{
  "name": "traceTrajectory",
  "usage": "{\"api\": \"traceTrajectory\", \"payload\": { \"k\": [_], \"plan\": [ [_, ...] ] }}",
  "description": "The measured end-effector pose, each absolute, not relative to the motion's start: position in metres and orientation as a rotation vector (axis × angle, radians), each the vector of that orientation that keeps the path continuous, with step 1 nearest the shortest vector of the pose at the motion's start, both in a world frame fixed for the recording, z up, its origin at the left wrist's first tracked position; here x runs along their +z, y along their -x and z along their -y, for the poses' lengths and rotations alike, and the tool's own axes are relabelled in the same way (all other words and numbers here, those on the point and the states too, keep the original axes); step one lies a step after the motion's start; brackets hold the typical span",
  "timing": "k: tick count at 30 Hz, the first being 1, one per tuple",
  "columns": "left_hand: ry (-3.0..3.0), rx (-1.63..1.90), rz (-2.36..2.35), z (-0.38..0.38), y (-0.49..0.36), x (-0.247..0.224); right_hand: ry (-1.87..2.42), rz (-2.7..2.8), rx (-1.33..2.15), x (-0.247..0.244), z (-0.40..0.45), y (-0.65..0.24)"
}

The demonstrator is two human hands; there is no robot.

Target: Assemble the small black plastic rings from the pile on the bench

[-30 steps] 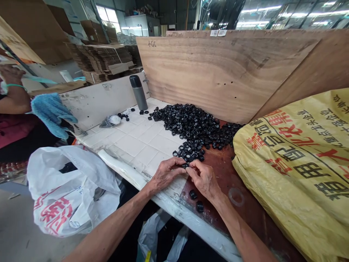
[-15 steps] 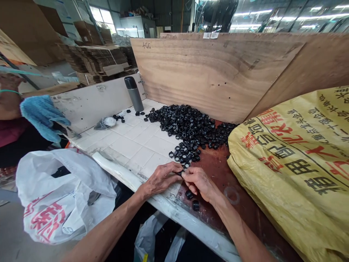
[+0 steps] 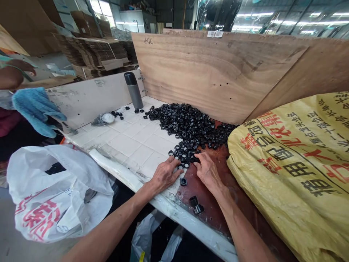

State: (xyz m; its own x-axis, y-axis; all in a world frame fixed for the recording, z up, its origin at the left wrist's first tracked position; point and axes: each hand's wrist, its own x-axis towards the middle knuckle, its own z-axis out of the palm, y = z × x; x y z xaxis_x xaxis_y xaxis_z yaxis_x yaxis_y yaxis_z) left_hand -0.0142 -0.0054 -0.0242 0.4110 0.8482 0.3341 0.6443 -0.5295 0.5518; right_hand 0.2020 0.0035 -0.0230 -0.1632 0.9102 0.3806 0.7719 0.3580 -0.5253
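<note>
Head view: I read the left hand [image 3: 165, 175] open on the white tile [image 3: 128, 145], the right hand [image 3: 207, 170] open against the heaped black plastic rings [image 3: 188, 127], neither visibly holding; a careless sweep could push rings off the bench edge [image 3: 191, 227].

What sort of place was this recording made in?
Probably a factory workshop: a heap of small black plastic parts sits on a tiled bench between plywood boards, with stacks of flattened cardboard behind and a printed yellow woven sack beside it.
</note>
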Motion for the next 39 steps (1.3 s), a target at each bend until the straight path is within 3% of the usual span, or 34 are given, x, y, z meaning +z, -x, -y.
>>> {"api": "traceTrajectory", "payload": {
  "k": [8,14,25,33,39],
  "plan": [
    [-2.250,0.955,-1.290,0.011,0.014,-0.017,1.494,2.024,0.378,-0.015,0.003,-0.199],
    [-2.137,1.027,-1.293,0.011,0.016,-0.012,1.557,1.766,0.747,-0.002,0.005,-0.201],
    [-1.951,1.113,-1.025,0.007,0.022,-0.016,1.239,1.365,1.295,0.017,0.023,-0.174],
    [-1.681,1.103,-0.987,0.012,0.022,-0.013,1.247,1.727,0.836,0.011,0.026,-0.167],
    [-1.766,1.136,-0.909,0.011,0.025,-0.013,1.218,1.729,0.752,0.016,0.028,-0.164]
  ]
}}
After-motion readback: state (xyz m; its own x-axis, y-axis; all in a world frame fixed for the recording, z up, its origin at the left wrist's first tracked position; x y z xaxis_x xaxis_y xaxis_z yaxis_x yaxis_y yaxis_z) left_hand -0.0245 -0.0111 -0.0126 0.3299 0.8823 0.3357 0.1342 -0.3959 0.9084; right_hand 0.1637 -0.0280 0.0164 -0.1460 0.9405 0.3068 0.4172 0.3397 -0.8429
